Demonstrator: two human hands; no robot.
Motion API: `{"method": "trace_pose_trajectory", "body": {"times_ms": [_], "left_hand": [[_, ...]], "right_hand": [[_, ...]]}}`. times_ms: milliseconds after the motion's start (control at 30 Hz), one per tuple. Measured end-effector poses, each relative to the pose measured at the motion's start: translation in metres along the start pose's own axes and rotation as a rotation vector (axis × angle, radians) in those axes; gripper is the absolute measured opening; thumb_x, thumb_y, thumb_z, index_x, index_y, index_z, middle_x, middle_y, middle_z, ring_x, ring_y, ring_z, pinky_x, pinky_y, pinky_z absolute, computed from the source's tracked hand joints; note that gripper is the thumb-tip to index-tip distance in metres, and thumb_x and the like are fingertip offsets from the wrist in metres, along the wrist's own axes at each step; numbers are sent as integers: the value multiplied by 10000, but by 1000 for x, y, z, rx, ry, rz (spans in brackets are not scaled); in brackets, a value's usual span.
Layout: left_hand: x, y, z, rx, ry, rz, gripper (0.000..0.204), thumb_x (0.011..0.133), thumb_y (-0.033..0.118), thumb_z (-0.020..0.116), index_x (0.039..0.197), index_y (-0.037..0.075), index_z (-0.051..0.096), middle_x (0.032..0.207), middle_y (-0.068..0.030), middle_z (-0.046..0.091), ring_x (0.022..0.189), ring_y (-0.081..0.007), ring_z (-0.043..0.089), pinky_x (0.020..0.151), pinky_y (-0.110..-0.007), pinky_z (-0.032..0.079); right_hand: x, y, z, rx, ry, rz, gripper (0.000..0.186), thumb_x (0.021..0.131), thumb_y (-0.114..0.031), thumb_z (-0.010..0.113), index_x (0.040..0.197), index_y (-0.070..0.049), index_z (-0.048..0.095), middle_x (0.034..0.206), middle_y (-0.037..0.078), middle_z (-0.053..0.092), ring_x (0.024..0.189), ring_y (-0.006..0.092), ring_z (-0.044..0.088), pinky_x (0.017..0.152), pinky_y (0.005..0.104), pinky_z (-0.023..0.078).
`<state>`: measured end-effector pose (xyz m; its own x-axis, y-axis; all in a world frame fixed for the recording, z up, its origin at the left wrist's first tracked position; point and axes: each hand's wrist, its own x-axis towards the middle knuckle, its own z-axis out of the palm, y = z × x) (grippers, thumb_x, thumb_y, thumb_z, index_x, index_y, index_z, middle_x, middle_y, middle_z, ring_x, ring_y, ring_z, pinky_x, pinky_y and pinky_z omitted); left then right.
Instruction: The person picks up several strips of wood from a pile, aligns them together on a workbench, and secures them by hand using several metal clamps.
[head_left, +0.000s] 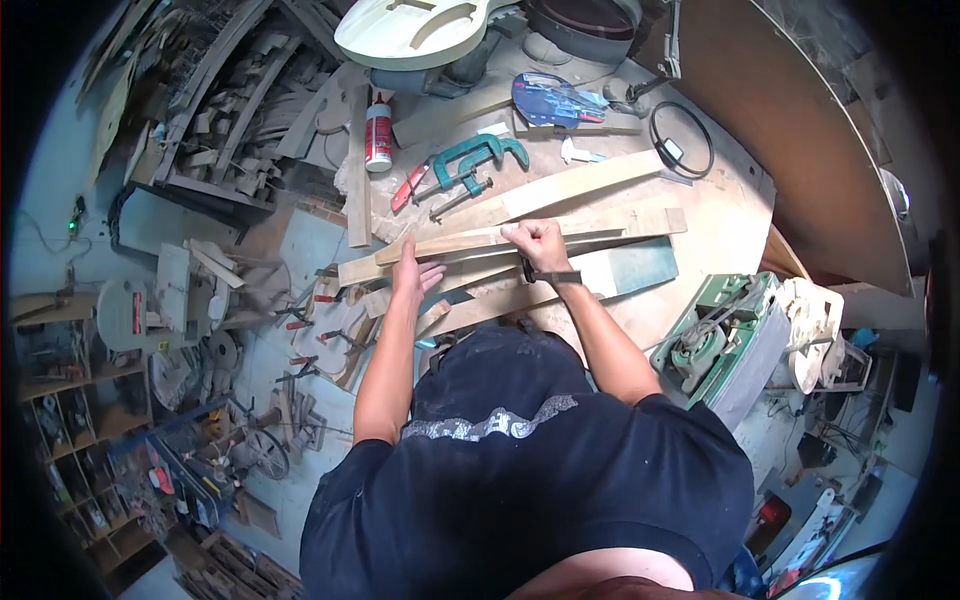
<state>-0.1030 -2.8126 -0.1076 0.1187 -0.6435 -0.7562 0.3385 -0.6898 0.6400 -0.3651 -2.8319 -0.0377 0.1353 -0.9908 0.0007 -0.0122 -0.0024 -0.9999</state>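
A pale, roughly shaped wooden guitar neck lies across the front of the workbench, its broad end at the left. My left hand rests against it near that end, thumb over the wood and fingers stretched out. Further right, my right hand is closed on the neck, with a dark band at the wrist. What its fingertips press is hidden. Below the neck lie more wood strips and a board with a dark green end.
Behind my hands lie green clamps, a red utility knife, a glue bottle and a black ring. A guitar body sits at the back. A green machine stands at right; small clamps are at left.
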Motion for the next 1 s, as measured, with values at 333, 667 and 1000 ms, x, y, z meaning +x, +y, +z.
{"method": "trace_pose_trajectory", "body": {"times_ms": [333, 667, 1000], "left_hand": [[9, -3, -1, -54, 30, 21, 869, 867, 625, 483, 1416, -15, 276, 1251, -390, 467, 987, -416, 631, 796, -426, 550], [-1, -11, -3, -56, 59, 26, 813, 893, 594, 442, 1386, -38, 308, 1240, -367, 491, 1044, -425, 602, 835, -434, 545], [-5, 0, 5, -14, -9, 26, 812, 878, 628, 453, 1399, 17, 337, 1219, -337, 527, 1003, -406, 625, 793, -419, 554]], "right_hand": [[31, -2, -29, 154, -675, 123, 439, 786, -66, 605, 506, -107, 269, 491, -53, 303, 493, 39, 291, 578, 259, 456], [3, 8, -13, 55, -243, 58, 503, 802, -173, 688, 475, -96, 314, 468, -64, 296, 482, 46, 249, 437, 264, 223], [10, -1, -11, 160, -72, 9, 456, 862, -292, 687, 520, -87, 467, 460, -31, 442, 424, 49, 372, 403, 240, 267]]}}
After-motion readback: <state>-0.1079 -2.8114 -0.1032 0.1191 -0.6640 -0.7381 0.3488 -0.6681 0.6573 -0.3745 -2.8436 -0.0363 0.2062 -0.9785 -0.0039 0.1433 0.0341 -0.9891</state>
